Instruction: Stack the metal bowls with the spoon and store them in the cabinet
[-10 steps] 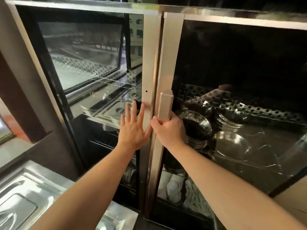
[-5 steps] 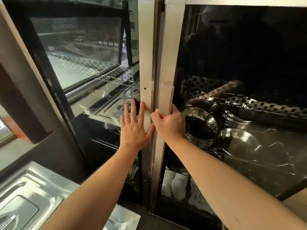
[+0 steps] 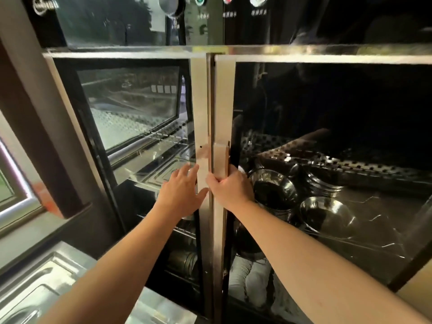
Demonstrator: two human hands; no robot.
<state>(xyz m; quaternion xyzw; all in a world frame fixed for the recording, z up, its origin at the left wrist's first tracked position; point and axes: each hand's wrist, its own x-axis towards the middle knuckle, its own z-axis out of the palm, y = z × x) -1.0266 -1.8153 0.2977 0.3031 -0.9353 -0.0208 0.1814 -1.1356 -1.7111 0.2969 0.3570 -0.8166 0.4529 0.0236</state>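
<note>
At frame centre, right hand (image 3: 230,187) clamps the cabinet (image 3: 223,101) door handle (image 3: 221,159); left hand (image 3: 181,191) rests flat, fingers apart. Stiff, slick metal bowls (image 3: 275,195) likely lift best by rims.

Dim, dark-panelled corner with daylight from a window (image 3: 9,183) at far left, framed in pale metal. Below and right of the window, a steel counter (image 3: 35,284) with pressed rectangular recesses, catching glare. Right of the window, a brown upright post (image 3: 30,127). Bright reflections on nearby glass
</note>
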